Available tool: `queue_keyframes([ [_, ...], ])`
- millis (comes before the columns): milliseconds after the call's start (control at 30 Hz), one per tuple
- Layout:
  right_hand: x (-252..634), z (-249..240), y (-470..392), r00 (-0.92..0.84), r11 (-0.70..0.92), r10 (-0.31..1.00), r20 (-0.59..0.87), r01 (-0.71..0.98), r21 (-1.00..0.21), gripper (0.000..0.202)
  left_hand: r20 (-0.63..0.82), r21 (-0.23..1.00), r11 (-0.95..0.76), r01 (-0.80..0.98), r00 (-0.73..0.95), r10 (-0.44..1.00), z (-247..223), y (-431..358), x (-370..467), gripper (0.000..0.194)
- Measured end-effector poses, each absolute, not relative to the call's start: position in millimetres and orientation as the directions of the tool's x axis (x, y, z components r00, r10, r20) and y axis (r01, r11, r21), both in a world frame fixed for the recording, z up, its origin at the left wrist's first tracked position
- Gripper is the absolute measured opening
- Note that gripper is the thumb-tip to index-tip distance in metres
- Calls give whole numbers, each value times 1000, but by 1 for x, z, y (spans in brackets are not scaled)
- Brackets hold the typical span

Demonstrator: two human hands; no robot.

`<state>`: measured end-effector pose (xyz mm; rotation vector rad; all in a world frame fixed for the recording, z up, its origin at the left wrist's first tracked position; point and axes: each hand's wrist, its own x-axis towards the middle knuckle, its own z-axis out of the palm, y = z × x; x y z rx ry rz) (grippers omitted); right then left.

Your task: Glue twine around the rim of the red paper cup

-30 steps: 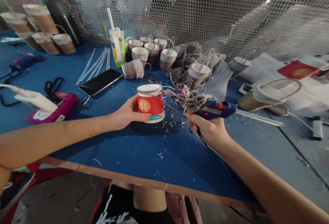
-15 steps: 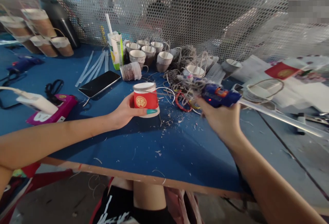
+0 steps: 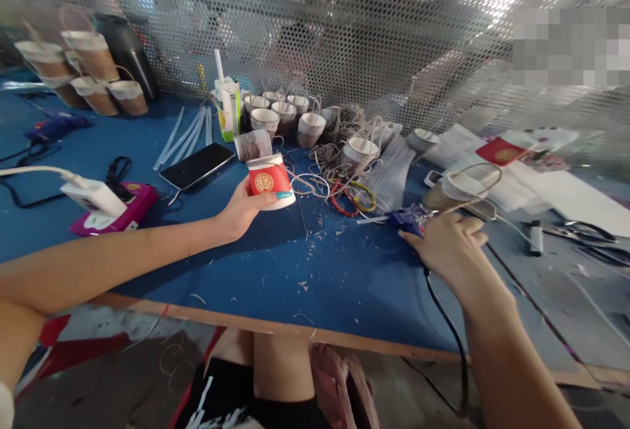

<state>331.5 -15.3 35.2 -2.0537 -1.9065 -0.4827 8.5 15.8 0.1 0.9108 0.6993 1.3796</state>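
Note:
My left hand (image 3: 241, 211) is wrapped around a small white paper cup with a red band and gold emblem (image 3: 266, 183). The cup is tilted over the table, its cord handle trailing off to the right. On the right, a blue hot glue gun (image 3: 406, 220) rests low at the tabletop, nozzle to the left, its black cable running toward me. My right hand (image 3: 450, 242) is over the gun's rear, thumb against it and the other fingers apart to the right, not wrapped around the handle. Part of the gun is hidden under this hand.
Several cord-wrapped cups (image 3: 283, 114) and tangled cord (image 3: 347, 121) stand along the mesh screen. Scissors with red and yellow handles (image 3: 344, 198) lie mid-table. A phone (image 3: 197, 165), a magenta power strip (image 3: 118, 209) and a cup with a handle (image 3: 465, 183) are also around.
My right hand has lowered the glue gun toward the table, moving right and toward me, and its fingers have loosened. The cup in my left hand has tilted and shifted slightly left.

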Motion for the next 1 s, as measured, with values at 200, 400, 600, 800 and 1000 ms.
queue_keyframes([
  [200, 252, 84, -37, -354, 320, 682, 640, 931, 174, 39, 131, 891, -2, -454, 254, 958, -3, 14, 5, 51],
  [400, 208, 62, 3, -473, 712, 669, 573, 630, -311, 39, 157, 916, -35, -400, 276, 948, -9, 14, 5, 57],
  [600, 212, 34, 8, -515, 545, 816, 263, 535, -645, 46, 87, 946, -9, -324, 230, 969, -12, 14, 7, 61],
  [800, 218, 40, 6, -501, 497, 807, 312, 291, -817, 49, 80, 956, 8, -292, 289, 954, -11, 12, 6, 64],
  [1000, 216, 40, 7, -407, 436, 825, 393, 16, -900, 45, 108, 977, -35, -210, 351, 930, -4, 6, 6, 64],
])
